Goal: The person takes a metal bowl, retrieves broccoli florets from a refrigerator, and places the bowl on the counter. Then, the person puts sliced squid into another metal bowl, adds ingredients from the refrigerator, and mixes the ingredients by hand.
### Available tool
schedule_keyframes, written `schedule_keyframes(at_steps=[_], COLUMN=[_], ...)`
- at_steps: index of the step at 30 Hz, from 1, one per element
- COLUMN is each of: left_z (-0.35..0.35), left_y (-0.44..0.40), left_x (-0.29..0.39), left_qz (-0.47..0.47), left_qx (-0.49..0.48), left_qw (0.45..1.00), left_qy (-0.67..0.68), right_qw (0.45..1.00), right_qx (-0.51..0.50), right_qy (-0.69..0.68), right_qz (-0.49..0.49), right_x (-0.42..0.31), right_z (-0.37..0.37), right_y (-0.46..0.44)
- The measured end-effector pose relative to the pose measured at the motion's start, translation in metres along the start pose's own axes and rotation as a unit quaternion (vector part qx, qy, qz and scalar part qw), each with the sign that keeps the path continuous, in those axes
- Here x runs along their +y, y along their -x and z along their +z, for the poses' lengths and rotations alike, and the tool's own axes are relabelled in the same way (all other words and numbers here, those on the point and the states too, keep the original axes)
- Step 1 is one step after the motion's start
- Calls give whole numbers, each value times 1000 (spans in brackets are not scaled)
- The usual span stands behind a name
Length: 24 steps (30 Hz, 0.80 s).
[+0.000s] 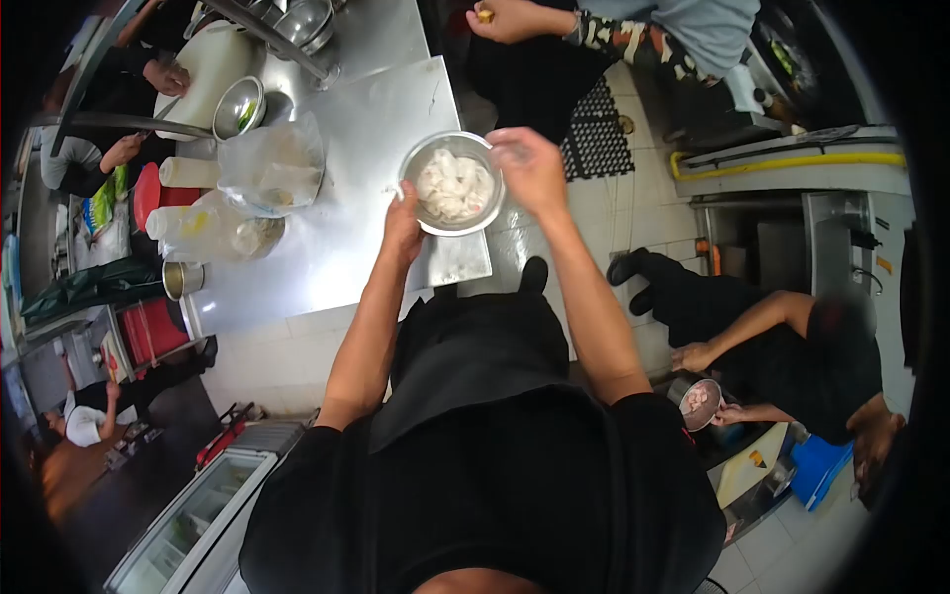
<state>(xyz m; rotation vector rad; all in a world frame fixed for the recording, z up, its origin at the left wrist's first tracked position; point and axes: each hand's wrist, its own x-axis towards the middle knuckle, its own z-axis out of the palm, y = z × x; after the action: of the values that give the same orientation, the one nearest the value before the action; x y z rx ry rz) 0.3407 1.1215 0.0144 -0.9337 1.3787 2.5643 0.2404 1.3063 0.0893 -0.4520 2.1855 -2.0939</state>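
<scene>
A round metal bowl (pixel 453 225) is held over the corner of the steel table, with pale, wet pieces of food (pixel 454 186) heaped in it. I cannot tell what kind of food it is. My left hand (pixel 403 228) grips the bowl at its lower left rim, and some white stuff clings to the thumb. At the bowl's upper right rim is my right hand (pixel 532 170). Its fingers are curled and blurred by motion, so whether they touch the rim or pinch something does not show.
On the steel table (pixel 346 238) stand plastic bags (pixel 272 163), bottles (pixel 183 220), a small metal pot (pixel 182 279) and a bowl with greens (pixel 239 107). Co-workers stand across the table and at right; one holds a pan of pale pieces (pixel 701 404). A glass-topped freezer (pixel 193 515) is behind left.
</scene>
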Motion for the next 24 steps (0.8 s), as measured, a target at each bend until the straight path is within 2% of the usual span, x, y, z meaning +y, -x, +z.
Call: schedule_keyframes(at_steps=[1,3,4,5,6,7,9,10,12,14,19,24], left_z=[-11,-22,-37,-42,-62,-71,-80,-81,-83,-81,-95,-98], left_y=[-1,21,26,35,36,40,47,47,48,47,46,46], left_x=[-3,5,4,10,6,6,6,5,3,1,-2,2], left_qz=[17,47,43,32,40,39,55,66,81,102,100,68], left_qx=[-10,18,42,82,76,83,59,57,65,73,75,73], left_qw=[999,998,996,995,995,994,995,995,994,992,992,994], left_qy=[29,45,60,50,59,63,53,39,20,-13,9,37], right_qw=[997,978,967,963,986,979,986,946,950,925,895,880], right_qx=[25,110,139,158,134,101,-8,-62,-181,-258,-316,-326], right_qy=[-68,-162,-182,-187,-19,149,28,-238,-13,86,154,155], right_qz=[0,65,110,112,100,94,166,213,255,265,275,308], right_x=[13,34,66,110,160,203,249,298,306,320,336,351], right_z=[-14,-42,-54,-53,-45,-34,25,62,87,108,139,130], right_y=[1,15,22,29,35,48,53,57,67,68,61,61])
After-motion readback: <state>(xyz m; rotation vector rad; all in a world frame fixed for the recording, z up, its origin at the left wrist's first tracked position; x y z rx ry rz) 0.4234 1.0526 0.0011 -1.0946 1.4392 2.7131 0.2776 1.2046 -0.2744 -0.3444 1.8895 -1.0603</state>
